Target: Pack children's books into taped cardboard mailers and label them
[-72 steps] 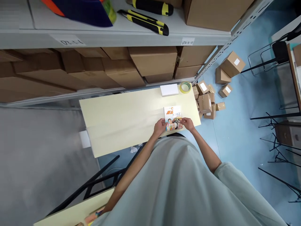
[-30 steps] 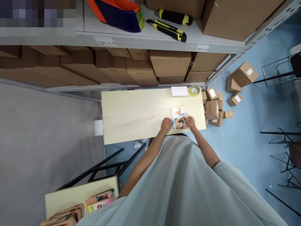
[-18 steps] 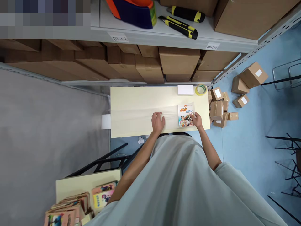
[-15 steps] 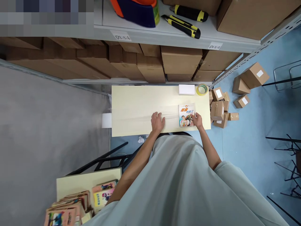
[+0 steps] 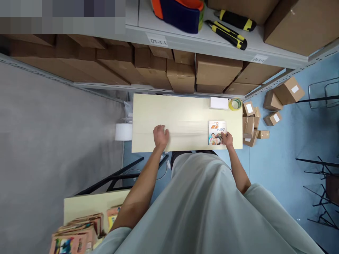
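A small book with a colourful cover [image 5: 215, 131] lies near the right end of a pale yellow table [image 5: 174, 109]. My right hand [image 5: 228, 139] grips its lower right corner, fingers closed on the edge. A shiny clear film [image 5: 189, 129] stretches leftward from the book across the tabletop. On that film, well left of the book, lies my left hand [image 5: 160, 135], its fingers spread and holding nothing.
A white roll [image 5: 123, 131] sits at the table's left end. A white pad [image 5: 218, 102] and a tape roll [image 5: 235, 104] lie at its far right corner. Small cardboard boxes [image 5: 249, 121] litter the floor. Shelves hold cartons and utility knives [image 5: 229, 34]. Stacked books [image 5: 76, 233] fill the lower left.
My left hand let go of the book and slid left along the film. My right hand stayed on the book. The view swung left.
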Motion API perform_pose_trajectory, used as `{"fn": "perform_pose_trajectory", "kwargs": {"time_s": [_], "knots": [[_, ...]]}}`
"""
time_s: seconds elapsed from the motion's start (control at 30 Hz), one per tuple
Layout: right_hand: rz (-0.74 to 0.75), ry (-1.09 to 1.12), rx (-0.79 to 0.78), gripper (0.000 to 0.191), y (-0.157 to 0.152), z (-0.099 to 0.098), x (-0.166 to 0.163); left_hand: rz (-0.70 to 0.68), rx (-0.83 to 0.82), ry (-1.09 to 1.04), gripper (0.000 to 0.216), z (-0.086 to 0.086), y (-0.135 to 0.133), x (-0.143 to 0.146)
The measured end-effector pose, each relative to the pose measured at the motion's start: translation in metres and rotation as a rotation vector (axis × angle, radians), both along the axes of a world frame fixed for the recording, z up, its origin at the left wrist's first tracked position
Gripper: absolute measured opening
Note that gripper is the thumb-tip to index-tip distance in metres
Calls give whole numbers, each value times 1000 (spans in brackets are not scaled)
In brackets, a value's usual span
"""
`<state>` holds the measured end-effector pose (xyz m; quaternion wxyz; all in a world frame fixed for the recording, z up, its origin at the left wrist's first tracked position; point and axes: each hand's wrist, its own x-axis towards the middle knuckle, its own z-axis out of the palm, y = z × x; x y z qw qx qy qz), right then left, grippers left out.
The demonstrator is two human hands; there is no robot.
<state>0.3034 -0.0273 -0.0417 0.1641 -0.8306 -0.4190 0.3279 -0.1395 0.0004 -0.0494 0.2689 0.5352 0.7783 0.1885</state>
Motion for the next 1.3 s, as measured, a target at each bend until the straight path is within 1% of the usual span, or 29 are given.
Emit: {"fn": "perform_pose_trajectory", "kwargs": {"time_s": [0.17, 0.23, 0.3, 0.37, 0.47, 0.53, 0.6, 0.7, 0.8, 0.93, 1.03, 1.1, 1.13, 1.17, 1.23, 1.3], "knots": [[-56, -35, 5, 55, -1, 5, -9, 235, 9, 87, 31, -7, 14, -81], [-82, -51, 10, 58, -1, 7, -13, 322, 7, 100, 33, -11, 18, -104], [-104, -62, 21, 60, -1, 10, -18, 403, 6, 99, 34, -16, 23, -119], [-121, -69, 36, 63, -1, 13, -22, 471, 8, 94, 32, -21, 28, -129], [-136, -73, 53, 66, 0, 15, -28, 548, 5, 92, 23, -28, 33, -138], [-154, -76, 78, 67, -1, 16, -31, 586, 6, 83, 17, -31, 34, -143], [-180, -79, 107, 68, -2, 15, -33, 610, 16, 73, 17, -33, 36, -149], [-207, -71, 125, 70, -3, 14, -35, 593, 56, 63, 17, -33, 41, -157], [-226, -50, 128, 72, -4, 14, -35, 550, 94, 54, 16, -35, 52, -165], [-233, -14, 128, 71, -5, 13, -32, 550, 77, 35, 21, -38, 64, -170], [-211, 5, 116, 72, -4, 8, -27, 482, 56, 44, 33, -37, 59, -160], [-196, 21, 95, 72, -4, 3, -22, 373, 52, 51, 41, -33, 49, -138], [-186, 30, 83, 72, -4, 1, -20, 318, 54, 47, 45, -31, 42, -121], [-174, 38, 73, 71, -3, -1, -17, 229, 46, 32, 50, -29, 35, -101], [-139, 51, 55, 69, -1, -4, -13, 79, 15, -8, 54, -25, 19, -51], [-98, 52, 43, 66, 1, -5, -11, -32, -28, -36, 58, -24, 4, 3]]}}
